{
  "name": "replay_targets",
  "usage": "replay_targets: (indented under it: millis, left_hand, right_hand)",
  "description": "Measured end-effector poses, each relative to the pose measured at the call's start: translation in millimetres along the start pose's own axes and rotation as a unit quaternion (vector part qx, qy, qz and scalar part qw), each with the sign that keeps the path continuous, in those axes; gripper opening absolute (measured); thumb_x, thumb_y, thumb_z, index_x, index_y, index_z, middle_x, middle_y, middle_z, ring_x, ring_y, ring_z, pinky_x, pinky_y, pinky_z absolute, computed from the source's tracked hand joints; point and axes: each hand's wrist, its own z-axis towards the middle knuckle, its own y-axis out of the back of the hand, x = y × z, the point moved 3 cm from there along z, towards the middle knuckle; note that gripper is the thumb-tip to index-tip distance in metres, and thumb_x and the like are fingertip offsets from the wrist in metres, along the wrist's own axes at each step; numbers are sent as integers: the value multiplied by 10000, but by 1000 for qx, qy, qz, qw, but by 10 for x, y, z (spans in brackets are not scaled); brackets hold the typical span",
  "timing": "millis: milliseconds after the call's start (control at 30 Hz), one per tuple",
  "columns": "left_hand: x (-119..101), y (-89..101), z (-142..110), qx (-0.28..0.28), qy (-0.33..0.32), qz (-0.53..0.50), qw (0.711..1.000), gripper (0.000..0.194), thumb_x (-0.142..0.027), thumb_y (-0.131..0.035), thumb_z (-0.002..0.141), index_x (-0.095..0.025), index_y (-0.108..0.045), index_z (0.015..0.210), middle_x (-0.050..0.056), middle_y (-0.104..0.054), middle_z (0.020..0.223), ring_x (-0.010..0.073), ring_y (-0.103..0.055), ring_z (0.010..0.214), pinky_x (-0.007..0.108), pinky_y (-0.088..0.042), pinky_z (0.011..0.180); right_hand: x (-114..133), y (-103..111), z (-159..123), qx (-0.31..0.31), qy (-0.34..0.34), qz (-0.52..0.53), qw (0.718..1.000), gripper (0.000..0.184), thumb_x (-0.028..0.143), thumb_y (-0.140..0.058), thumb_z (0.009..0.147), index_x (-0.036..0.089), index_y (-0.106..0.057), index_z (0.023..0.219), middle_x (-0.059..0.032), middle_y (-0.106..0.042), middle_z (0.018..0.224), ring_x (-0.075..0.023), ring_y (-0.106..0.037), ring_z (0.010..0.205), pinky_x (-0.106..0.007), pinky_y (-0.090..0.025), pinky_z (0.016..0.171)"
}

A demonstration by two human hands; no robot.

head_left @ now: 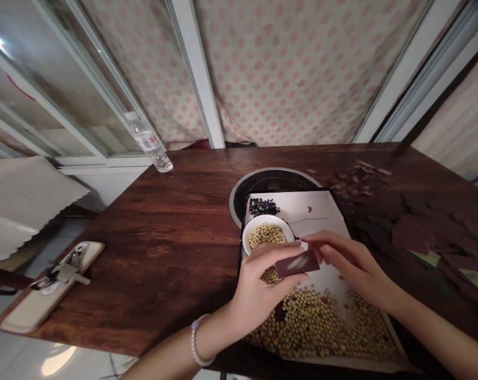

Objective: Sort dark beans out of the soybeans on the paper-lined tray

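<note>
Largest in our view is the dark wooden tabletop (163, 221), with a pink-dotted curtain (294, 74) behind it. On the tabletop we see a dark-edged tray (298, 203) with a pale base, its far end overlapping a round black disc (278, 179). Dark flat scraps (361, 179) lie to the right of the tray. Near the tabletop's left corner is a long pale board (36, 311) with metal items (70, 272) on it, and a clear bottle (149, 142) is at the far left edge.

Our left hand (254, 287), a beaded bracelet (194, 340) on its wrist, is over the tray, its fingers pinching a small dark rectangular piece (298, 265) between thumb and fingertips. Our right hand (361, 269) is at the piece's right end, fingers bent and close together; we cannot tell whether they touch it.

Just beyond our left hand, inside the tray, is a white bowl (246, 240) of tan grains. The piece is above the tray, at the bowl's near side. Smallest are the loose tan grains (314, 322) spread across the tray's near end and the black grains (262, 207) clustered in its far left corner.
</note>
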Motion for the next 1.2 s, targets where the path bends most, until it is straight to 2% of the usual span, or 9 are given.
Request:
replay_targets:
  millis: [100, 167, 300, 433, 500, 700, 900, 1067, 1200]
  left_hand:
    - [17, 2, 21, -7, -19, 41, 999, 344, -277, -717, 699, -214, -636, 1027, 90, -602, 1186, 229, -562, 1092, 481, -461, 929]
    - [33, -20, 28, 2, -33, 66, 997, 359, -285, -730, 681, -224, -642, 1023, 90, -577, 1223, 237, -530, 1132, 501, -428, 958]
    - [53, -61, 26, 28, -49, 95, 994, 382, -275, -729, 683, -244, -633, 1051, 84, -505, 1307, 252, -449, 1216, 510, -399, 983]
    - [45, -57, 22, 35, -76, 133, 988, 494, -325, -742, 661, -238, -596, 1125, 101, -396, 1393, 293, -310, 1307, 562, -312, 1024]
    - [39, -55, 23, 39, -94, 150, 983, 460, -305, -727, 684, -235, -602, 1121, 97, -373, 1408, 298, -269, 1325, 567, -291, 1032]
    - [37, -54, 34, 44, -100, 171, 979, 353, -280, -702, 713, -249, -646, 1060, 72, -351, 1421, 292, -261, 1324, 543, -294, 1044]
    - [43, -16, 41, 7, -79, 188, 979, 381, -292, -702, 710, -266, -632, 1084, 57, -338, 1429, 298, -284, 1312, 558, -287, 1044]
    - [-29, 59, 44, -65, -87, 188, 976, 362, -252, -700, 713, -249, -636, 1069, 62, -381, 1402, 291, -298, 1307, 548, -290, 1046]
    - [-22, 78, 42, -77, -84, 179, 977, 359, -241, -693, 716, -249, -635, 1070, 67, -394, 1394, 293, -309, 1301, 556, -295, 1041]
  right_hand:
    - [3, -19, -127, 27, 38, 39, 998, 261, 247, -381, 922, 252, -539, 1131, -18, -571, 833, -127, -537, 753, -249, -463, 672]
    - [16, -50, -141, 42, 40, 62, 996, 205, 264, -404, 912, 221, -571, 1023, -37, -564, 865, -151, -527, 810, -285, -450, 712]
    - [18, -100, -109, 70, -13, 94, 993, 213, 286, -421, 904, 183, -562, 781, -31, -540, 813, -149, -510, 766, -294, -423, 691]
    - [-7, -102, -110, 68, -44, 121, 989, 248, 297, -439, 893, 175, -523, 694, -1, -491, 730, -130, -475, 708, -280, -403, 667]
    - [-21, -105, -118, 70, -48, 136, 987, 259, 298, -452, 885, 176, -505, 663, 13, -465, 697, -118, -456, 678, -266, -388, 643]
    - [-46, -129, -106, 74, -77, 181, 978, 231, 327, -500, 856, 168, -571, 705, 4, -529, 717, -110, -484, 686, -249, -385, 642]
    - [-178, -14, -57, -8, -104, 142, 984, 203, 331, -499, 842, 190, -576, 965, -5, -602, 764, -104, -556, 661, -240, -449, 624]
    - [-335, -37, -171, 111, -194, 49, 973, 177, 210, -412, 823, 141, -575, 824, -15, -580, 655, -97, -560, 477, -214, -424, 444]
    - [-201, -158, -299, 213, -151, 7, 965, 134, 191, -503, 762, 140, -625, 739, 11, -564, 554, -92, -541, 456, -200, -409, 460]
